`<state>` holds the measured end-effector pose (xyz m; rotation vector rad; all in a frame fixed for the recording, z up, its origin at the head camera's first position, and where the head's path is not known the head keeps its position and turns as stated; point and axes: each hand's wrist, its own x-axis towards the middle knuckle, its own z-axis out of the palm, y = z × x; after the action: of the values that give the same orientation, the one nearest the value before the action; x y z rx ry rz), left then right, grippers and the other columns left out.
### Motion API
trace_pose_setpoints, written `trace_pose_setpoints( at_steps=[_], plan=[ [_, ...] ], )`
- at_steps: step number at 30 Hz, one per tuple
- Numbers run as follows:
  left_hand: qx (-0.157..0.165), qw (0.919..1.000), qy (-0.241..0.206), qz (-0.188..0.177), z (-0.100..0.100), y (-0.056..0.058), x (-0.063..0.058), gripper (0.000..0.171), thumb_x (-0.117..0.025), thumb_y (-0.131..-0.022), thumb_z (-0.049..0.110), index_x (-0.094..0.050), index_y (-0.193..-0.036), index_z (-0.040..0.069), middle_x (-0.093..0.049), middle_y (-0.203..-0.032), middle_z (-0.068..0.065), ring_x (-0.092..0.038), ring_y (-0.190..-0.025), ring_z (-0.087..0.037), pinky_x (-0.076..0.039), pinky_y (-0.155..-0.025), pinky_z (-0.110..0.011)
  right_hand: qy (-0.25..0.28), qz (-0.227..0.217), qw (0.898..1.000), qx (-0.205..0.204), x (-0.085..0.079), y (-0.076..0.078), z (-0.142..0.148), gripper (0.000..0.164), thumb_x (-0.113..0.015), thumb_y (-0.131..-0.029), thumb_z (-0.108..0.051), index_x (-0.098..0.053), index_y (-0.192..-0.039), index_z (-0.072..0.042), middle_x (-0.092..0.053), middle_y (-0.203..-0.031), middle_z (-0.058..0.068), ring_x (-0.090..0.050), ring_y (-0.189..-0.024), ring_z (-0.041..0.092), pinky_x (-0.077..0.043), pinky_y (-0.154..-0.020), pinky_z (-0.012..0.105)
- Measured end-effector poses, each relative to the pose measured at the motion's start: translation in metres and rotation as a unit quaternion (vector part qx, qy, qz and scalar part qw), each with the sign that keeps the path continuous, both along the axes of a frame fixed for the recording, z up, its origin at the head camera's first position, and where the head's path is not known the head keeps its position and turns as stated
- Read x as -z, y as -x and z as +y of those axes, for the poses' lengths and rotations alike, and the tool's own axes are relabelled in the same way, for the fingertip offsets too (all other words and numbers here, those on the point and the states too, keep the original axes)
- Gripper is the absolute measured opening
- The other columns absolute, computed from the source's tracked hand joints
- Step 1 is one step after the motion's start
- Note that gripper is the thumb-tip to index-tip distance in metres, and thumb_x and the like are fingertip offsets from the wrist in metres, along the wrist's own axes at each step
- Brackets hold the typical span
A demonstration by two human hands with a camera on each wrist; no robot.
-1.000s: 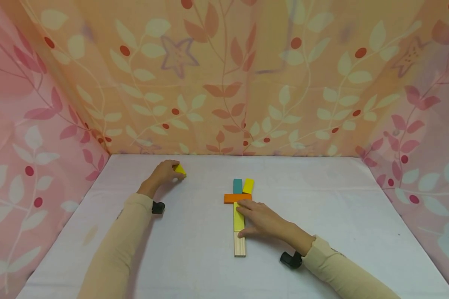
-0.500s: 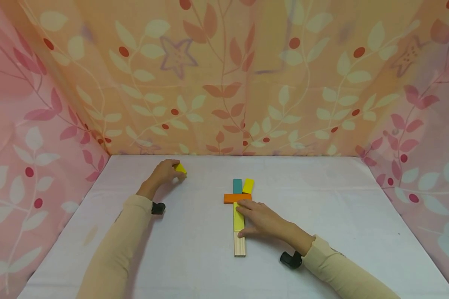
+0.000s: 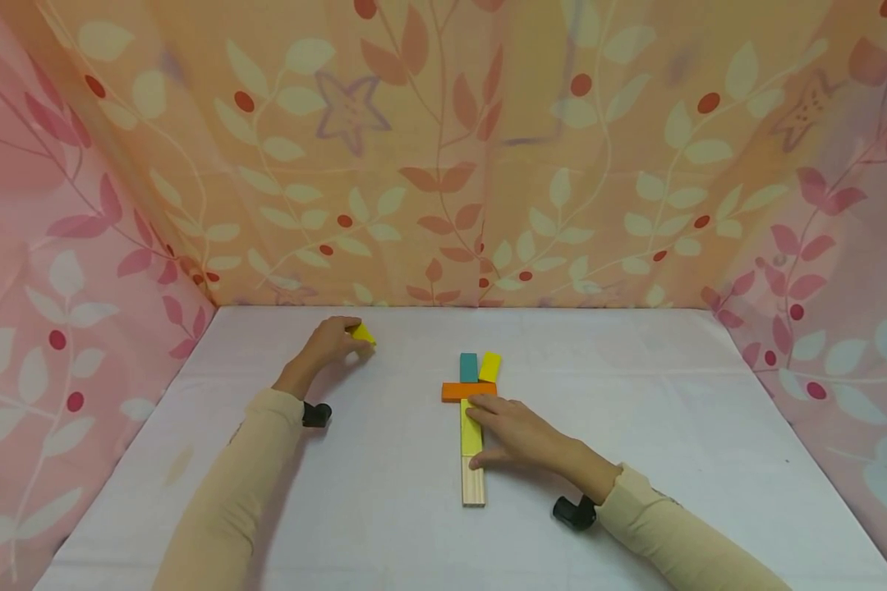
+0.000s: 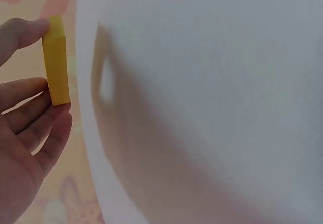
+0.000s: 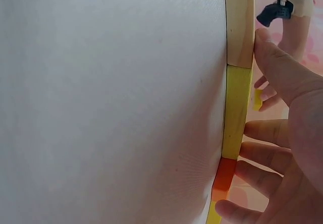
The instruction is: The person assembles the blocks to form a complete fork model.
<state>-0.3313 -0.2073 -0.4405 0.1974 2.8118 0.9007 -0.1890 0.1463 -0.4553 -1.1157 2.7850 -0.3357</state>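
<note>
Between thumb and fingertips, my left hand (image 3: 333, 341) pinches a yellow wooden block (image 3: 365, 334) at the table's far left. The left wrist view shows that block (image 4: 57, 67) held off the cloth, its shadow lying apart. My right hand (image 3: 523, 433) touches a row of blocks with fairly straight fingers. Its thumb is at the seam of a plain wood block (image 3: 473, 484) and a pale yellow block (image 3: 471, 435); its fingertips reach toward an orange block (image 3: 455, 392) lying crosswise. Beyond that lie a teal block (image 3: 469, 367) and a slightly slanted yellow block (image 3: 491, 367).
A white cloth (image 3: 384, 492) covers the table. Patterned fabric walls (image 3: 443, 148) stand along its back and both sides. Each wrist carries a small black camera, the right one (image 3: 575, 514) low beside the blocks.
My left hand has shifted slightly to the right, carrying the yellow block with it. The right hand and the row of blocks have stayed in place.
</note>
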Motion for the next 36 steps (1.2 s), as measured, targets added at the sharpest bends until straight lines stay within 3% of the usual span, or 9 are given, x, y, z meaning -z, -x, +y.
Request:
trace_pose_setpoints(
  at_steps=[9, 17, 24, 30, 36],
  plan=[
    [0.013, 0.9997, -0.010, 0.018, 0.005, -0.003, -0.001, 0.066, -0.070, -0.087, 0.030, -0.049, -0.140, -0.003, -0.053, -0.140, -0.024, -0.047, -0.124, -0.039, -0.035, -0.113, -0.052, -0.002, 0.004, 1.000, -0.001, 0.001, 0.000, 0.000, 0.081, -0.069, -0.079, -0.060, -0.052, -0.140, -0.009, -0.047, -0.149, 0.010, -0.044, -0.137, 0.026, -0.043, -0.108, 0.048],
    [-0.003, 0.9994, -0.033, -0.010, 0.019, -0.008, -0.001, 0.067, -0.071, -0.087, 0.032, -0.048, -0.142, 0.001, -0.051, -0.142, -0.022, -0.047, -0.123, -0.036, -0.037, -0.111, -0.049, -0.002, 0.001, 1.000, 0.001, 0.001, 0.000, 0.000, 0.081, -0.070, -0.079, -0.060, -0.052, -0.140, -0.009, -0.047, -0.149, 0.009, -0.044, -0.137, 0.026, -0.043, -0.109, 0.047],
    [0.008, 0.9994, -0.034, -0.002, 0.031, -0.012, 0.001, 0.066, -0.072, -0.086, 0.031, -0.050, -0.140, 0.000, -0.053, -0.141, -0.021, -0.049, -0.123, -0.034, -0.039, -0.110, -0.047, 0.003, 0.002, 1.000, -0.001, 0.001, -0.001, 0.000, 0.081, -0.070, -0.079, -0.059, -0.052, -0.140, -0.009, -0.047, -0.149, 0.009, -0.044, -0.137, 0.026, -0.043, -0.109, 0.047],
    [0.001, 0.9981, -0.059, -0.015, 0.041, -0.014, 0.003, 0.066, -0.073, -0.085, 0.028, -0.050, -0.140, 0.000, -0.053, -0.141, -0.020, -0.052, -0.118, -0.031, -0.042, -0.109, -0.045, 0.000, 0.004, 1.000, -0.001, 0.001, 0.000, 0.000, 0.081, -0.070, -0.079, -0.059, -0.052, -0.140, -0.009, -0.047, -0.149, 0.009, -0.044, -0.137, 0.026, -0.042, -0.109, 0.047],
    [0.005, 0.9989, -0.044, -0.017, 0.052, -0.017, 0.003, 0.067, -0.073, -0.085, 0.033, -0.050, -0.141, 0.002, -0.052, -0.143, -0.019, -0.049, -0.125, -0.033, -0.038, -0.111, -0.048, 0.002, 0.005, 1.000, -0.001, 0.001, 0.000, 0.001, 0.081, -0.070, -0.079, -0.059, -0.052, -0.140, -0.009, -0.047, -0.149, 0.009, -0.045, -0.137, 0.026, -0.043, -0.109, 0.047]
  ],
)
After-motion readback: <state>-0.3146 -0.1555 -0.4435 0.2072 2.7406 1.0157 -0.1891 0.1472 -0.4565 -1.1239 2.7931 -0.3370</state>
